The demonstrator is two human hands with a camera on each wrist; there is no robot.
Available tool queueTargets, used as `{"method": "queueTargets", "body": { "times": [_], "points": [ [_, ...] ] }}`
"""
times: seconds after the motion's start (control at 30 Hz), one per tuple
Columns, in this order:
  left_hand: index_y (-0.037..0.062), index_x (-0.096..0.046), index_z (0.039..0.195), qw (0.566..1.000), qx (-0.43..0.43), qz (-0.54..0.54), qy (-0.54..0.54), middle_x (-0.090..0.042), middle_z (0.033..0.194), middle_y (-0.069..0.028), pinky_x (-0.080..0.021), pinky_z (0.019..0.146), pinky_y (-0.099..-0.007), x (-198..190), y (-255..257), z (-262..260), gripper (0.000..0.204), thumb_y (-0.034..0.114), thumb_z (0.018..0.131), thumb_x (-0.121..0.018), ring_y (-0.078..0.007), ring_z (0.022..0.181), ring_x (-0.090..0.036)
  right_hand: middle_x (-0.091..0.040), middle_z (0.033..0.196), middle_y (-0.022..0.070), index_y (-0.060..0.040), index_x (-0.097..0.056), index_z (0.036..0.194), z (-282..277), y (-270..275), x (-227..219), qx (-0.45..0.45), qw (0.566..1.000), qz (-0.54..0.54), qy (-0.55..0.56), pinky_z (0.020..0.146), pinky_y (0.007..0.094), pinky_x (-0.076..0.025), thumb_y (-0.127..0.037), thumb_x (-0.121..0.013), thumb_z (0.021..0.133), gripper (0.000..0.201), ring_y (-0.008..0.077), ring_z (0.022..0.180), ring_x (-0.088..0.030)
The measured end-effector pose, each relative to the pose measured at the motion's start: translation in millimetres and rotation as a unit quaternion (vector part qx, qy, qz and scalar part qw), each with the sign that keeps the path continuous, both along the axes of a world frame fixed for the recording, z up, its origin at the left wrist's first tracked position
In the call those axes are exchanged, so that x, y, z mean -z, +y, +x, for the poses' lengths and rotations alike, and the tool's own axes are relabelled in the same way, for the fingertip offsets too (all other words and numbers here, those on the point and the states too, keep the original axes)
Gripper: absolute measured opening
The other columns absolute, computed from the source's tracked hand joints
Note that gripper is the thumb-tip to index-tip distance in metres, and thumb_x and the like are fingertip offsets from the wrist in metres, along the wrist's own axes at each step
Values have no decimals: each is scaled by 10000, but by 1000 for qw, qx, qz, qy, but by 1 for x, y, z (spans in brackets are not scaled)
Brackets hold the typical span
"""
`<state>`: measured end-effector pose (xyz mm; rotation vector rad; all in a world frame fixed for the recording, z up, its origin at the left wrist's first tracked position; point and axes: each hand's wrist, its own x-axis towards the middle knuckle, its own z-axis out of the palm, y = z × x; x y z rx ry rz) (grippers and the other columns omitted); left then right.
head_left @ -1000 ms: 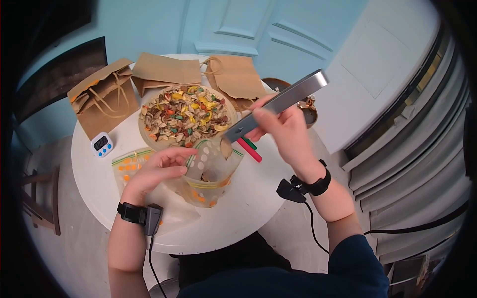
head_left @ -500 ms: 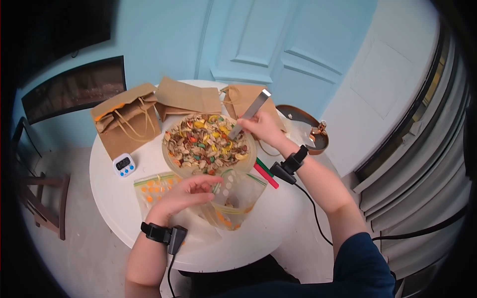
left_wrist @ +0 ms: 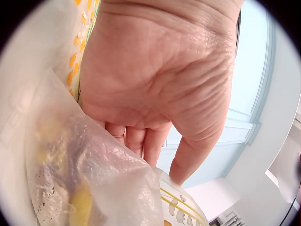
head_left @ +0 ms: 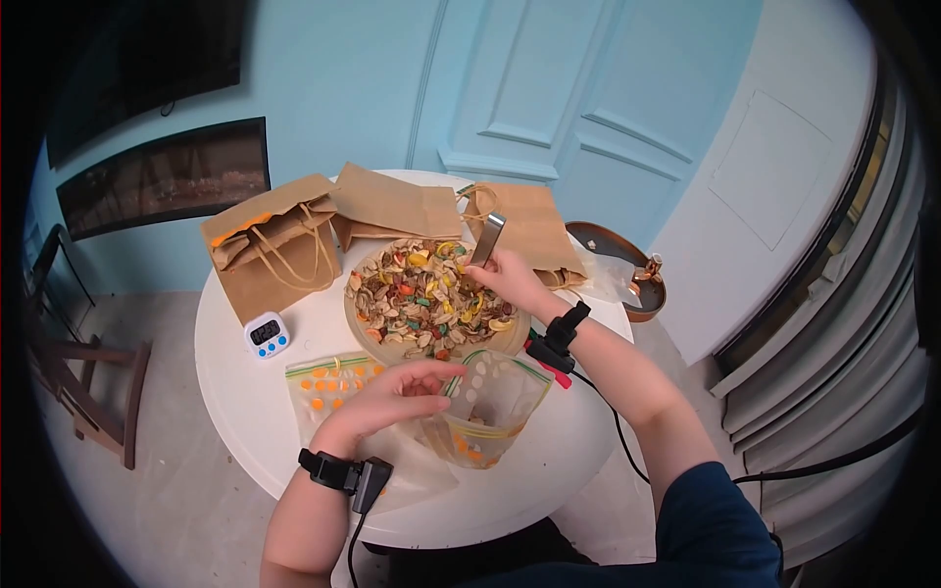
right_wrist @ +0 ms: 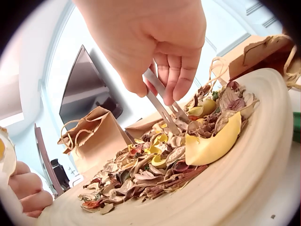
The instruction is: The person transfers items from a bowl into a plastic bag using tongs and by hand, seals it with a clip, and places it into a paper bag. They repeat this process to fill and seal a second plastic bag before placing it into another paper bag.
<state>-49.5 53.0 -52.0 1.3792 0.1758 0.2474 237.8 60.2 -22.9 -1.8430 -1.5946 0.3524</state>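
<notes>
A: Right hand (head_left: 515,281)?

B: Pinching the tongs (head_left: 489,238) between thumb and fingers, over the bowl (right_wrist: 263,188).

A: Change noted?

B: One second ago the tongs were above the bag (head_left: 500,407), a pale bit at their tips. Half a second ago they had crossed to the bowl. Now the tips are down in the mix (head_left: 421,299).

A: Reading?

B: Judgement only: work is at the pick-up end, bowl rather than bag. Tong arms slightly apart; cannot tell if anything lies between the tips.

A: Mix relative to that hand?

B: Just below its fingertips, heaped in the bowl.

A: Left hand (head_left: 397,397)?

B: On the person's side of the bowl, at the bag's left edge, as a second ago. Thumb and fingers apart; cannot tell whether they grip the film.

A: Bag?

B: Standing, mouth open, just in front of the bowl.

A: Further out?

B: Timer (head_left: 267,335) left of the bowl; paper bags (head_left: 402,208) behind it.
</notes>
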Motion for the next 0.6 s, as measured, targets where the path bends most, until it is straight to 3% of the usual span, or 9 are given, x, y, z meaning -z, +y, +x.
{"method": "queueTargets", "body": {
  "times": [0.13, 0.23, 0.3, 0.47, 0.53, 0.6],
  "points": [
    [76, -546, 1285, 1000, -2, 2, -3, -499, 863, 83, -360, 679, -154, 1, 0, 0, 464, 52, 827, -623, -7, 783, -455, -521, 623, 31, 22, -629, 949, -3, -4, -4, -16, 999, 30, 19, 561, 290, -415, -277, -657, 850, 316, 109, 581, -477],
    [77, -548, 1284, 1000, -7, 5, 3, -499, 868, 82, -361, 680, -155, 3, 0, 1, 463, 49, 828, -619, -7, 787, -456, -567, 685, 24, 22, -623, 960, -2, -11, -15, -19, 999, 30, 34, 583, 259, -442, -236, -638, 869, 274, 97, 615, -520],
    [113, -538, 1296, 1000, -1, 16, -5, -524, 857, 81, -365, 653, -156, 7, 2, 1, 460, 132, 851, -653, -1, 774, -471, -620, 799, 21, 15, -618, 983, -25, -41, -51, -84, 973, 81, 201, 629, 234, -484, -173, -607, 891, 209, 86, 685, -577],
    [110, -539, 1293, 1000, -1, 18, -10, -523, 856, 82, -367, 656, -158, 6, 2, 0, 457, 133, 851, -652, -2, 777, -472, -643, 910, 28, 3, -616, 1001, -61, -123, -113, -120, 966, 31, 227, 682, 236, -513, -102, -616, 877, 163, 80, 752, -607],
    [109, -540, 1292, 1000, 0, 14, -11, -523, 855, 82, -367, 656, -158, 4, 0, 0, 455, 132, 851, -651, -1, 777, -472, -646, 912, 29, 1, -621, 1002, -70, -142, -110, -142, 962, 7, 233, 680, 240, -512, -89, -631, 863, 166, 78, 751, -607],
    [78, -542, 1292, 1000, -8, 7, -3, -495, 848, 82, -355, 669, -157, 1, -1, 0, 467, 58, 831, -618, -7, 772, -457, -648, 926, 27, -14, -634, 1012, -77, -155, -102, -187, 971, 1, 151, 676, 244, -513, -61, -648, 843, 176, 76, 766, -606]
  ]
}}
